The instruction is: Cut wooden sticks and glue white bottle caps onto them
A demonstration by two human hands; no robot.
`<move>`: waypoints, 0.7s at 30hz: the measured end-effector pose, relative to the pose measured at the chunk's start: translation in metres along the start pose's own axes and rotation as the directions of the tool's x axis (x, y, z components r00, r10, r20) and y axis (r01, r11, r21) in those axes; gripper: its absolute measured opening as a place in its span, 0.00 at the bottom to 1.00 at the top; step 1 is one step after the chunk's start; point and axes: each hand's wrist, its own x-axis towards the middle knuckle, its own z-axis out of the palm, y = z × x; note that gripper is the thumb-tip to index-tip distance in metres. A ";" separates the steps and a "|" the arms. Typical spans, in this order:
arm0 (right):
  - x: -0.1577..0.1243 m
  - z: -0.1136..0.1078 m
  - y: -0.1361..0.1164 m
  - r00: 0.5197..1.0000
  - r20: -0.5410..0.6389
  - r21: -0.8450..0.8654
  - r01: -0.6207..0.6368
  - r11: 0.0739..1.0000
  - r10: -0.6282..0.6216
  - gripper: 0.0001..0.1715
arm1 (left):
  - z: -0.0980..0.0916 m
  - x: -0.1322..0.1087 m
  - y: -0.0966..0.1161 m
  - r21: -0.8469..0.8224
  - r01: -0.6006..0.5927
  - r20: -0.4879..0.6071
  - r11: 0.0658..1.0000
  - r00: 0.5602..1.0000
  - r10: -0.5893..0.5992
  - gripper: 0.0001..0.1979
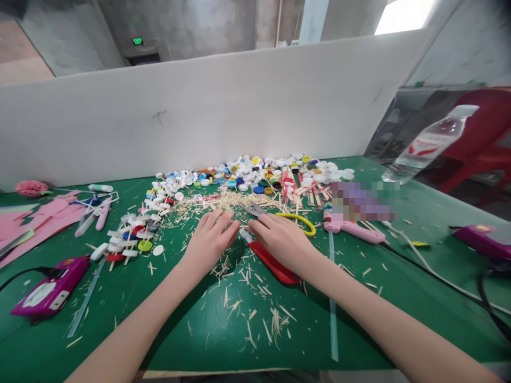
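My left hand (211, 238) is over the litter of wood slivers at the middle of the table, fingers curled downward. Close to its right, my right hand (282, 239) has its fingers bent inward. Between the two thumbs shows a short piece of pale wooden stick (243, 227), which both hands seem to pinch; the fingertips are partly hidden. Under my right hand lies a red-handled cutter (268, 260), its blade pointing toward the left hand. Yellow-handled scissors (310, 225) lie just behind, partly covered by that hand.
Bottle caps (247, 173) are heaped at the back, by a white partition (223, 117). Caps joined with sticks (123, 242) stand left. A pink glue gun (355, 231), its cord and a water bottle (429, 146) are right. Purple power strips (51, 290) and pink paper (48, 221) lie around.
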 end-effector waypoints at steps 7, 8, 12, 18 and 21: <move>-0.001 0.000 -0.007 0.998 -0.021 -0.014 -0.065 0.998 0.065 0.12 | 0.005 0.001 0.003 -0.098 0.058 -0.028 0.994 0.998 -0.061 0.07; -0.001 0.000 -0.009 0.997 -0.018 -0.012 -0.079 0.997 0.079 0.12 | 0.005 0.001 0.003 -0.109 0.065 -0.030 0.992 0.997 -0.069 0.07; -0.002 -0.001 -0.018 0.990 0.010 -0.025 -0.140 0.990 0.141 0.12 | 0.006 0.002 0.007 -0.107 0.081 -0.037 0.991 0.996 -0.086 0.07; -0.003 0.001 -0.025 0.981 0.036 -0.051 -0.190 0.980 0.192 0.12 | 0.012 -0.001 0.009 -0.090 0.068 -0.040 0.994 0.997 -0.072 0.07; -0.002 0.003 -0.016 0.992 0.024 -0.038 -0.123 0.992 0.124 0.13 | 0.014 -0.001 0.008 -0.120 0.064 -0.015 0.991 0.998 -0.066 0.06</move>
